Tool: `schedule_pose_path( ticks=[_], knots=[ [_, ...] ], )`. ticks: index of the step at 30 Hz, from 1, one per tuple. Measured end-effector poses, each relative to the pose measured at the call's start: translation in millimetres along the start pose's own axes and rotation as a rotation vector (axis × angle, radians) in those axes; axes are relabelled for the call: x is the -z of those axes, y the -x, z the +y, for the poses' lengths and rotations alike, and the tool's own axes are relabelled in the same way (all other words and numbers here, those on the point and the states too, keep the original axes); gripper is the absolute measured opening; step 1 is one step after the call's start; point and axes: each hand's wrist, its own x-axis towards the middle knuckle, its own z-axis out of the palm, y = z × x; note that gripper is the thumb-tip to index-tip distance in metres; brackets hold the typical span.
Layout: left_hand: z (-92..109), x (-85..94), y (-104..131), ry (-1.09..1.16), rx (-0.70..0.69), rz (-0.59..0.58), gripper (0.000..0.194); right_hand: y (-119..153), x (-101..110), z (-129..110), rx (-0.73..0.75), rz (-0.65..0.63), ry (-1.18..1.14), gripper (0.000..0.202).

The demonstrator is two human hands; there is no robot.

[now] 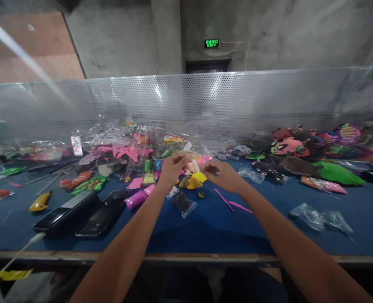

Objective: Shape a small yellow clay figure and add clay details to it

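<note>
Reaching over a blue table [210,231] with both hands. Bending the left hand [173,168] with thumb and forefinger drawn nearly together at the tips; too blurred to tell whether gripping anything. Curling the right hand [226,174] loosely, fingers bent towards the thumb; cannot tell whether closed on something small. Facing a yellow lump [196,180] on the table, between the hands and slightly below them. Showing, nearer the front edge, a black packet [184,203] and two pink sticks [224,200].
</note>
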Motion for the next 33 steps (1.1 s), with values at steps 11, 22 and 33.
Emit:
schedule_pose_path(
  ticks=[11, 22, 33],
  knots=[
    [9, -12.5, 7, -0.117, -0.042, -0.015, 0.026, -7, -15, -12, -0.100, 0.252, -0.211, 0.016],
    [8, -15.3, 8, -0.234, -0.077, -0.051, 0.028, -6, -10, -13, -0.084, 0.260, -0.179, 0.014],
    [6, -12.7, 8, -0.348, -0.187, -0.028, 0.024, -4, -10, -16, -0.060, 0.254, -0.117, 0.015]
  ],
)
